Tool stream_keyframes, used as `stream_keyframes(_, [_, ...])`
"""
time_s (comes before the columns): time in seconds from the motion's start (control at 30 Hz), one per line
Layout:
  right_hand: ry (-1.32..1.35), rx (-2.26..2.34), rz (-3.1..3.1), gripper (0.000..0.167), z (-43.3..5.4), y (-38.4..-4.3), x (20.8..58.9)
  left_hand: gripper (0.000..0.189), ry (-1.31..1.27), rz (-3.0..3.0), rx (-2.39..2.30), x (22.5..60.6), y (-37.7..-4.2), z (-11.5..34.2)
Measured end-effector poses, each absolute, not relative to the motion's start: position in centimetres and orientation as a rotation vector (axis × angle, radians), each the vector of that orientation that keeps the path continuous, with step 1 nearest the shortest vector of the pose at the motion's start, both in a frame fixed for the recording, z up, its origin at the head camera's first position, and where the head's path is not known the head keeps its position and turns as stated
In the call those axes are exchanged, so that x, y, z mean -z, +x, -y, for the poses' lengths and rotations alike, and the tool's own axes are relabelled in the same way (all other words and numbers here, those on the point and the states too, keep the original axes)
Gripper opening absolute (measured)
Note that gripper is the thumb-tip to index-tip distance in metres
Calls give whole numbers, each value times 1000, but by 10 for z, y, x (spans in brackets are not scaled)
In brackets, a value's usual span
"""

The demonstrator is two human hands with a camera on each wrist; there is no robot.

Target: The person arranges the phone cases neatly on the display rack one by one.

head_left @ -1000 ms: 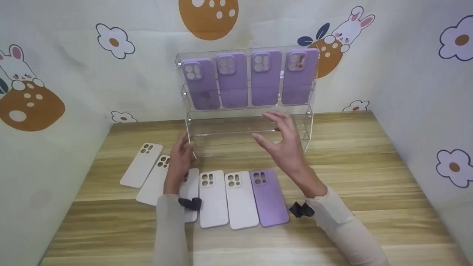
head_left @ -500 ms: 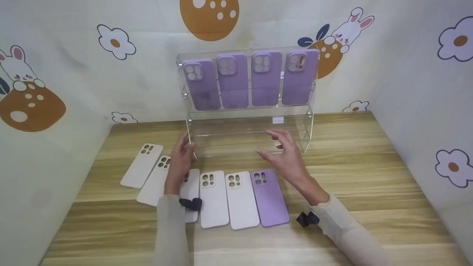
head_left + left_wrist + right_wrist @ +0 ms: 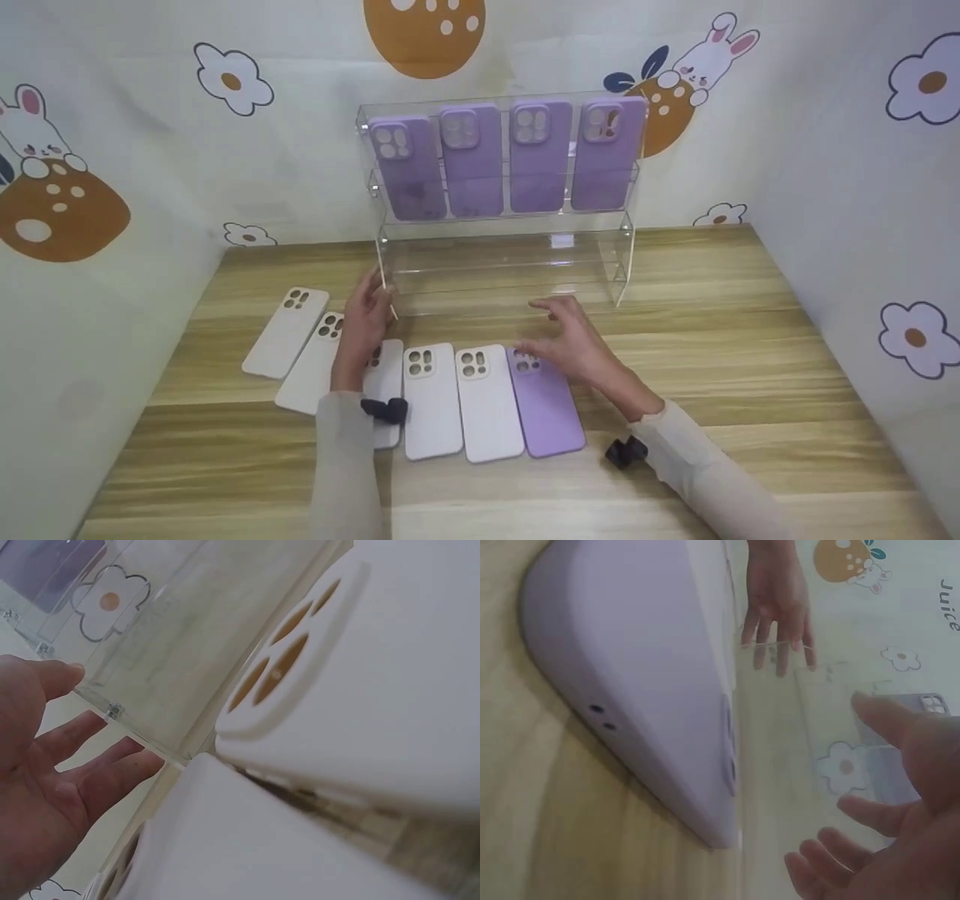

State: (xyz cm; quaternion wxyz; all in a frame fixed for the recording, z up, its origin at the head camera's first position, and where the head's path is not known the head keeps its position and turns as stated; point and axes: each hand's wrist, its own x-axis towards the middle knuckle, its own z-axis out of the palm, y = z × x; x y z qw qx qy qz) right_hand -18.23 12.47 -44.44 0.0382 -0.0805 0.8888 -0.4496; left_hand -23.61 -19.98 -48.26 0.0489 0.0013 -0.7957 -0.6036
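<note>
At the clear acrylic stand's (image 3: 626, 262) left side panel, my left hand (image 3: 364, 322) touches the edge with thumb and straight fingers; the left wrist view shows the fingertips (image 3: 146, 761) right along that edge. My right hand (image 3: 577, 349) holds nothing, thumb and fingers spread apart. It hovers over the top end of a purple phone case (image 3: 551, 420) on the table and hides part of its camera cutouts. Several white phone cases (image 3: 491, 412) lie left of the purple one, one partly covered by my left forearm. Several more purple phone cases (image 3: 540, 161) stand upright on the rack's upper tier.
The wood-grain table (image 3: 720, 315) is bounded by patterned backdrop walls (image 3: 300, 165) behind and at both sides. Two white cases (image 3: 285, 334) lie slanted at the far left. The stand's lower tiers (image 3: 495, 270) are transparent, with thin clear front lips.
My right hand has come down from in front of the stand's lower tiers toward me, to the purple case on the table. My left hand stays at the stand's side panel.
</note>
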Motion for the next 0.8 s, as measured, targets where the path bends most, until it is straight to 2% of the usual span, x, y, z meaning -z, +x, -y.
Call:
stream_keyframes(0.2, [-190,1226,-2667,69,-123,-180,456,52,-1,2430,1807,483,-235,198])
stream_keyframes(0.5, [-141,995,-2732,80,-117,-175,462,53,-40,2379,1858,485,-233,198])
stream_keyframes(0.8, [-179,810,-2813,78,-107,-173,463,52,-16,2398,1877,485,-235,199])
